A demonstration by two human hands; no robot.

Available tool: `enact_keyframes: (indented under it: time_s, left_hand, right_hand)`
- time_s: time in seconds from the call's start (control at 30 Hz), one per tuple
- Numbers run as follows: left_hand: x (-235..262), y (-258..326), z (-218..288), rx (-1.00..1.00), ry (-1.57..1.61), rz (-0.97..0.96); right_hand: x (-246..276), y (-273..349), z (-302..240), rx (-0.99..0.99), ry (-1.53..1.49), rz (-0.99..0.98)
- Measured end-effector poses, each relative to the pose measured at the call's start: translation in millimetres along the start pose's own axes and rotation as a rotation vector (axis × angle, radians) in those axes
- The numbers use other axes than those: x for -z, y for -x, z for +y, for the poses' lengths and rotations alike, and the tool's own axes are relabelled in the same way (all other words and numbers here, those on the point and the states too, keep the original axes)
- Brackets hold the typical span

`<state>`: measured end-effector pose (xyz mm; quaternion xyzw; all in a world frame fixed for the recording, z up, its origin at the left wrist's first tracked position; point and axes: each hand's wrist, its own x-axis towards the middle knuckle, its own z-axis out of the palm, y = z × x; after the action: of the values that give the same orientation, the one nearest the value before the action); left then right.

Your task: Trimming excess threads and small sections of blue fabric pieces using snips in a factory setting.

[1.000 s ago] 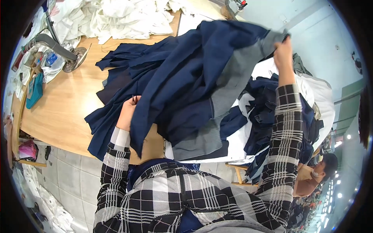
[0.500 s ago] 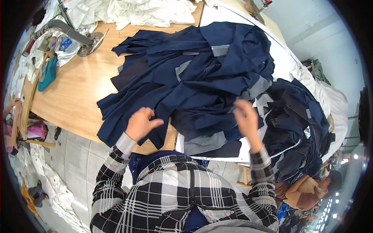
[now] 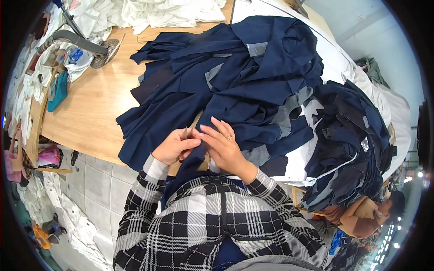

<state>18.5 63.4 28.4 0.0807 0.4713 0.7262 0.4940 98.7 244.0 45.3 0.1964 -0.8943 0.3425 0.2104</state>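
Note:
Long navy cloth pieces [image 3: 181, 67] lie heaped across the table, with grey patches showing among them. At the table's near edge my two hands meet over a navy cloth end [image 3: 193, 161] that hangs down toward my lap. My left hand [image 3: 175, 147] is closed, thumb and forefinger pinched at the cloth. Between its fingers a small, thin greyish tip [image 3: 185, 132] sticks up, too small to name. My right hand [image 3: 226, 151] pinches at the same spot with thumb and forefinger; its other fingers stretch out, one with a ring. The pinched edge is mostly hidden.
White cloth [image 3: 167, 13] is piled along the far edge. A lamp-like stand with a round base [image 3: 106, 53] is at the far left. To the right bulges a bundle of dark cut pieces [image 3: 348, 135]. A seated person [image 3: 361, 217] is at the lower right.
Both hands have come together from apart, the right moving left and the left slightly right. They now pinch a cloth end drawn to the near edge.

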Motion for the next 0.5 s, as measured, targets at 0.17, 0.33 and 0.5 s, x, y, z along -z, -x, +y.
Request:
enact_keyframes:
  time_s: [0.17,0.33,0.5]
  left_hand:
    - [-26.1,-17.2,0.4,-0.042,0.11,0.042]
    - [-23.1,-25.0,-7.0,-0.497,-0.619,0.316]
    - [-63.9,-13.5,8.1,-0.56,-0.726,0.056]
  right_hand:
    - [23.1,11.5,2.4,-0.21,-0.193,0.107]
    - [46.7,18.0,-3.1,-0.501,-0.177,0.177]
    - [59.0,28.7,-4.4,-0.64,-0.341,0.184]
